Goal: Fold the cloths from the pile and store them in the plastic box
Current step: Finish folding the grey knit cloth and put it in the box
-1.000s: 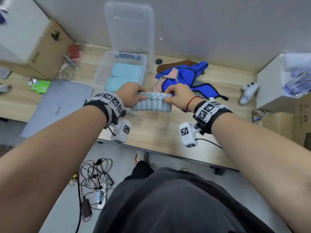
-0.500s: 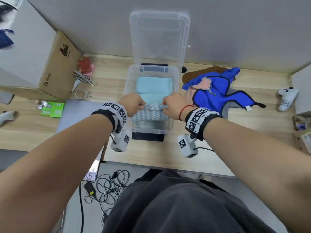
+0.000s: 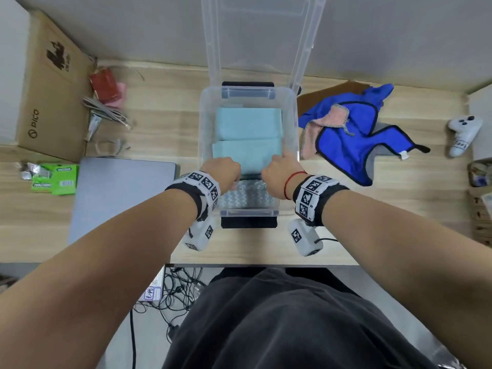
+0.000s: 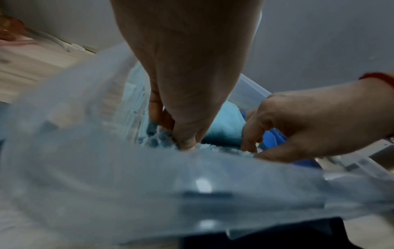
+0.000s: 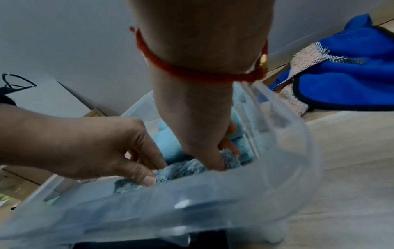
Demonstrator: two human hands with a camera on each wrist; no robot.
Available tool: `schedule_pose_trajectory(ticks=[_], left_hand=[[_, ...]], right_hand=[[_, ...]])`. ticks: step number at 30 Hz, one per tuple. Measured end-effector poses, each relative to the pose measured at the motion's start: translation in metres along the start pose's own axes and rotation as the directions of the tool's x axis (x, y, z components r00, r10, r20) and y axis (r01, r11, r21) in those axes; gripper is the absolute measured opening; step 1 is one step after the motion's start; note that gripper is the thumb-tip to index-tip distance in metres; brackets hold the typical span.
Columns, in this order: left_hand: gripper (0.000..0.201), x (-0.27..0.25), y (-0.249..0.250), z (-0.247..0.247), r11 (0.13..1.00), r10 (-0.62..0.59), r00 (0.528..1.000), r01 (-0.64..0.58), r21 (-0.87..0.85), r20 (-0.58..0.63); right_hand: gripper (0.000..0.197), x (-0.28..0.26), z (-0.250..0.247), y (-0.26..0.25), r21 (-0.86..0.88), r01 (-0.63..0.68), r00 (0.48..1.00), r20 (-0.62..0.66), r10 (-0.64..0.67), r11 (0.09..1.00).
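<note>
Left hand (image 3: 223,172) and right hand (image 3: 279,174) pinch the folded grey-blue cloth (image 3: 246,197) by its top edge, thumbs toward the plastic box's (image 3: 203,134) near wall, fingers behind; it sits against that wall.

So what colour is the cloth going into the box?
Fluffy grey-blue cloth, clearest in the right wrist view.

Both hands' fingertips are hidden in the folded grey cloth (image 3: 246,196), itself blurred behind the plastic box (image 3: 203,123) wall.

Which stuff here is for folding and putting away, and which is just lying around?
For the job:
- plastic box
- fluffy grey-blue cloth, held by left hand and right hand
- two light blue folded cloths in the box
- cloth pile

Just lying around:
- cardboard box
- laptop
- white controller
- green packet
</note>
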State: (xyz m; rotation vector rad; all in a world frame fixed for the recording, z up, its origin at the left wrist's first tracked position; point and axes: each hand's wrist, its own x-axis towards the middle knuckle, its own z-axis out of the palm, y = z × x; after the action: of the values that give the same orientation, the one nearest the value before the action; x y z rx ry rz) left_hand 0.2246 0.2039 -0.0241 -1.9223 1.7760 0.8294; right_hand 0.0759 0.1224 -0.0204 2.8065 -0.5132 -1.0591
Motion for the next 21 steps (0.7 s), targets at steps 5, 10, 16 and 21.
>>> schedule_pose_trajectory(ticks=[5,10,16,21], left_hand=[[0.006,0.005,-0.007,-0.003,0.997,0.036,0.997,-0.040,-0.069,-0.064],[0.036,0.008,-0.016,-0.002,0.958,0.220,0.976,-0.216,-0.191,0.000],[0.046,0.005,-0.016,-0.006,0.975,0.223,0.960,-0.221,-0.035,0.168],[0.034,0.006,-0.007,-0.007,0.982,0.144,0.955,-0.169,0.079,0.260]], right_hand=[[0.019,0.007,-0.002,0.002,0.033,-0.019,1.000,0.007,0.019,0.999],[0.020,0.013,-0.008,0.003,0.295,0.103,0.993,0.019,-0.113,0.950],[0.038,0.023,-0.002,0.000,0.356,0.215,0.960,0.093,-0.264,0.909],[0.040,0.030,0.005,-0.003,0.378,0.164,0.962,0.145,-0.233,0.911]])
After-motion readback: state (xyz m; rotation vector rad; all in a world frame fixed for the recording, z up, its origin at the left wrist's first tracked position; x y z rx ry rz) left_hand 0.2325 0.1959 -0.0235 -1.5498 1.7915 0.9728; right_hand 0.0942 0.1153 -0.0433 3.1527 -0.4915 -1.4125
